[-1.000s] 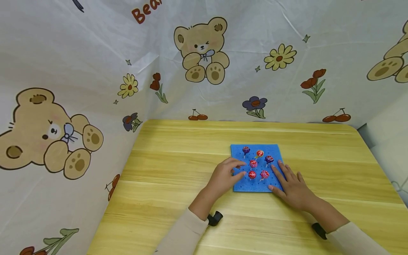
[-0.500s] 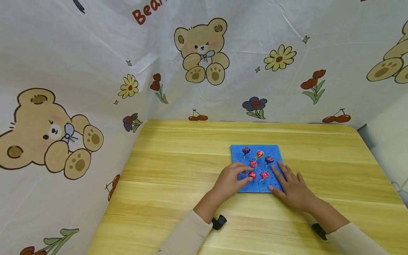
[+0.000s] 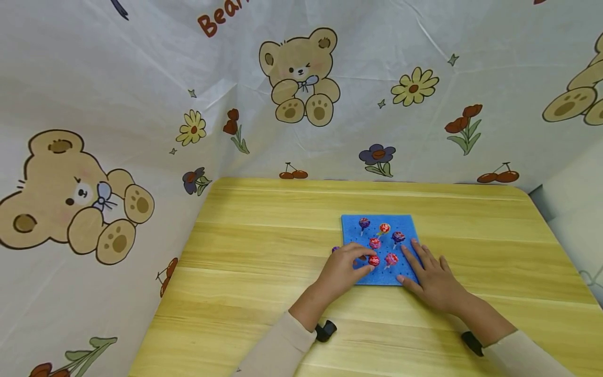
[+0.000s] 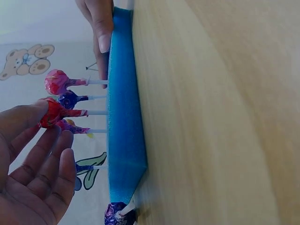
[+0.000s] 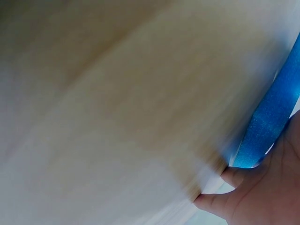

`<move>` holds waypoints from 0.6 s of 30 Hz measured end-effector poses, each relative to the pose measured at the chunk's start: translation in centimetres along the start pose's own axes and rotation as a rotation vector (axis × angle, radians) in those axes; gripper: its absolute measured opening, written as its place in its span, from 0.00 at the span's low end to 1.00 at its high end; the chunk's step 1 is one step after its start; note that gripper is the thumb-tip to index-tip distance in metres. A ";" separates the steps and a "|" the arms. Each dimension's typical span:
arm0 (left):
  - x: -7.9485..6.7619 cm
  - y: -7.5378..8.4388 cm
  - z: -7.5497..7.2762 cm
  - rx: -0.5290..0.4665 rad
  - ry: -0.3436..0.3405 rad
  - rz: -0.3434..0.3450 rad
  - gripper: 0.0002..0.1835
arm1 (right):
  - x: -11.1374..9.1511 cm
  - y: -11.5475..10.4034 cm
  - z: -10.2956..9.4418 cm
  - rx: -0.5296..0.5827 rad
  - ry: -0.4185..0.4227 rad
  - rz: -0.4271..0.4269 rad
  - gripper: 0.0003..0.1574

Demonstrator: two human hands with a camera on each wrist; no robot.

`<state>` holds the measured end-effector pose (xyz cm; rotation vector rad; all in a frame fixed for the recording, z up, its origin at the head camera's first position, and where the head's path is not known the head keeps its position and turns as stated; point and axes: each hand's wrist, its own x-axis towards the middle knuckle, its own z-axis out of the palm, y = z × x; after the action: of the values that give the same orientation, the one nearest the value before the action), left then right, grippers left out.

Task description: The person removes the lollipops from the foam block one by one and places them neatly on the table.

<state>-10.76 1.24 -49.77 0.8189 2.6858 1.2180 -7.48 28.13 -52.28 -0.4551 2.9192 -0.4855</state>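
My left hand (image 3: 341, 272) pinches the wrapped head of a red lollipop (image 4: 51, 112) between thumb and fingers. The lollipop's white stick stands in a blue foam block (image 4: 124, 108). Across the right edge of the block, my right hand (image 3: 438, 283) lies with fingers spread. Around the red one stand a pink lollipop (image 3: 391, 259), another pink lollipop (image 3: 375, 243), an orange-red lollipop (image 3: 384, 228) and two purple ones, a left purple lollipop (image 3: 365, 223) and a right purple lollipop (image 3: 398, 237). Rows of small holes dot the foam.
A loose purple lollipop (image 4: 119, 214) lies on the wooden table (image 3: 245, 262) against the block's left side, partly hidden by my left hand in the head view. A white cloth (image 3: 179, 63) printed with bears and flowers hangs behind and to the left.
My left hand has moved right over the foam and closed its fingertips on the red lollipop. The loose purple lollipop has come into view beside it. The right hand stays put.
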 end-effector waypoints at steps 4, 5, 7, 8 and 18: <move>0.1 -0.1 0.2 0.007 0.002 0.000 0.18 | 0.0 0.1 0.1 0.005 -0.009 0.009 0.51; 0.1 -0.1 0.3 0.010 0.002 -0.002 0.17 | 0.0 0.1 0.1 0.006 -0.013 0.010 0.52; 0.1 -0.1 0.3 0.012 0.003 -0.004 0.17 | 0.0 0.1 0.2 0.010 -0.019 0.014 0.52; 0.1 -0.1 0.3 0.010 0.003 -0.005 0.17 | 0.0 0.2 0.2 0.012 -0.020 0.015 0.52; 0.2 0.5 -0.5 -0.009 0.017 0.012 0.19 | 0.0 0.0 0.1 0.002 0.003 0.005 0.52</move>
<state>-10.89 1.31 -49.06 0.8292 2.6905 1.2437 -7.49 28.09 -52.41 -0.4464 2.9220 -0.4893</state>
